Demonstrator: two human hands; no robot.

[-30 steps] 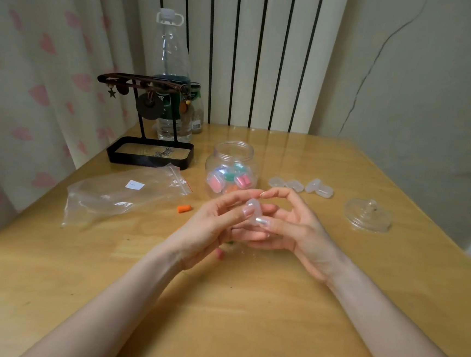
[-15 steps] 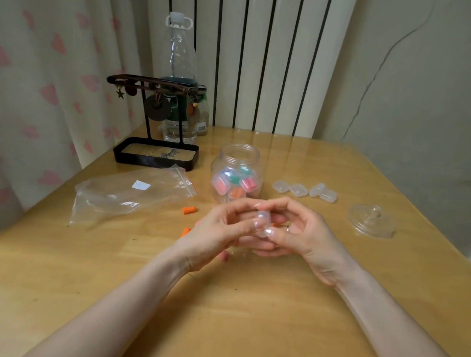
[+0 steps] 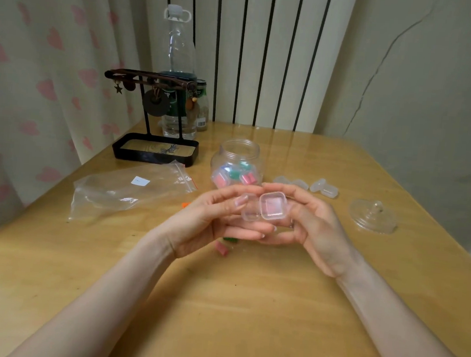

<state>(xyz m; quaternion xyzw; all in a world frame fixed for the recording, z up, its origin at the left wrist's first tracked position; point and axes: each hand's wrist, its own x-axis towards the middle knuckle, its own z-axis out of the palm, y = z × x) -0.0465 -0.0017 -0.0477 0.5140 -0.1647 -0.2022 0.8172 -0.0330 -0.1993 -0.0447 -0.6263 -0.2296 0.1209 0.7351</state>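
Note:
A small clear plastic box [image 3: 267, 208] with a hinged lid swung open is held above the wooden table [image 3: 245, 307], between both hands. My left hand [image 3: 205, 221] pinches its left half with thumb and fingers. My right hand [image 3: 312, 227] grips the right half, fingers curled beneath. Behind the hands stands an open clear jar [image 3: 237, 164] holding several small boxes with pink and green contents. A pink foam piece [image 3: 221, 247] and a green one [image 3: 230, 239] lie on the table under my hands.
The jar's clear lid [image 3: 373, 217] lies at the right. Several empty small boxes [image 3: 307, 186] sit beside the jar. A clear zip bag [image 3: 130, 190] lies at the left, an orange piece [image 3: 186, 204] by it. A black jewellery stand [image 3: 156, 131] and bottle [image 3: 178, 68] occupy the back left.
The small box, closed between my fingertips before, now has its lid swung open. Both hands stayed in about the same place above the table.

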